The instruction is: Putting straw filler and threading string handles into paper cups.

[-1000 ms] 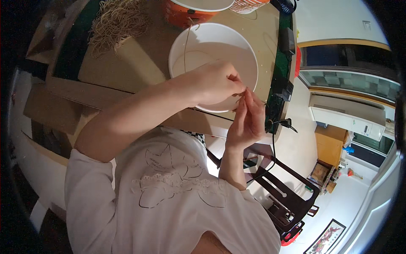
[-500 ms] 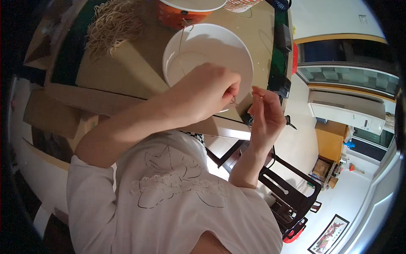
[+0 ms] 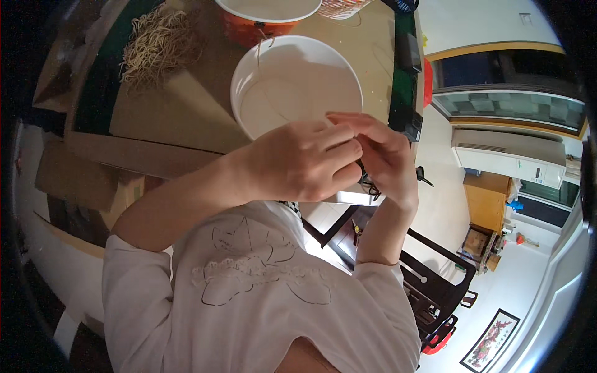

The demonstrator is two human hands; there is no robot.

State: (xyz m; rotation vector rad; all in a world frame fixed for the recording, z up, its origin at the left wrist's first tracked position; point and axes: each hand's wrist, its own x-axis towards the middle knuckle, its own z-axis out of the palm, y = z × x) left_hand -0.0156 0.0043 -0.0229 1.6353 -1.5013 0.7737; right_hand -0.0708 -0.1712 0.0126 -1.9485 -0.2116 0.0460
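Note:
My left hand (image 3: 308, 160) and my right hand (image 3: 387, 158) meet at the near right rim of a white bucket (image 3: 336, 59). The fingers of both are closed in a pinch, fingertips touching. A thin beige cord (image 3: 260, 59) hangs over the bucket's far rim and runs down inside toward my left hand. Its end between the fingers is hidden now, though the earlier view shows it at the fingertips. A tangled pile of beige cords (image 3: 158, 46) lies on the table at the far left.
Behind the white bucket stands an orange-red bucket (image 3: 245, 30) with a white rim, beside a woven basket (image 3: 342, 7). Black devices (image 3: 408, 53) line the table's right edge. A dark chair (image 3: 435, 273) stands at the right. Cardboard boxes (image 3: 74, 180) are at the left.
My hands have come together: the left has turned so its knuckles show, and the right has moved left to meet it. The view has shifted slightly.

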